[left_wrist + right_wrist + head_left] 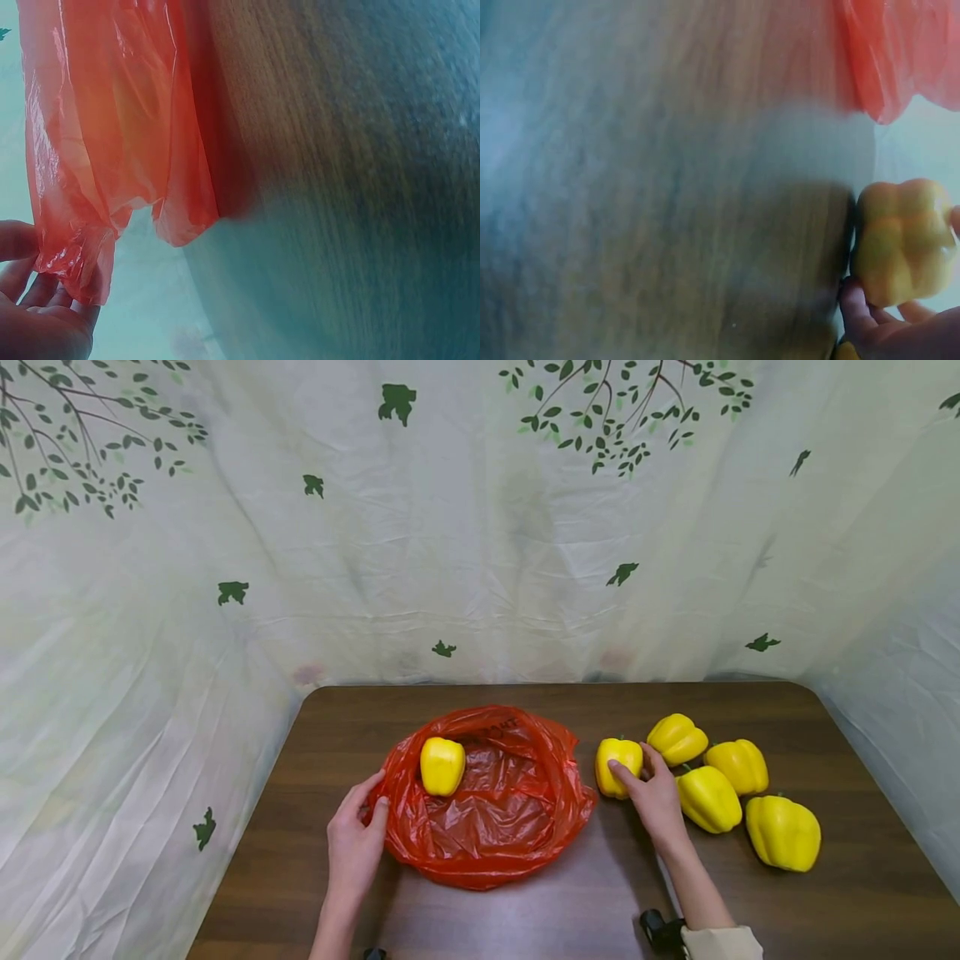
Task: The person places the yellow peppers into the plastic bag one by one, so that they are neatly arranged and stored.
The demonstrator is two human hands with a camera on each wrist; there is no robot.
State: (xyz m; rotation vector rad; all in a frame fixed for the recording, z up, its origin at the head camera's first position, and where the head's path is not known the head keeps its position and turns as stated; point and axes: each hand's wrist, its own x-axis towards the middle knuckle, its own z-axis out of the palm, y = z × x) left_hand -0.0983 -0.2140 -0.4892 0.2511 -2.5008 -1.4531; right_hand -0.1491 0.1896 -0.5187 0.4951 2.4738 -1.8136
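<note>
At the frame's lower centre, the left hand (356, 843) pinches a red bag (491, 853); right of centre, the right hand (657, 797) grips a yellow pepper (618, 752), which might slip if held loosely.

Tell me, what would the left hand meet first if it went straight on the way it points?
The left hand would meet the red bag, which it pinches at the edge. Past that side, the yellow pepper inside looks next, though depth is hard to judge.

The wood-grained table (510, 922) bears a red bag (491, 831), four yellow peppers (709, 799) and perhaps a fifth pepper (617, 758) between them.
</note>
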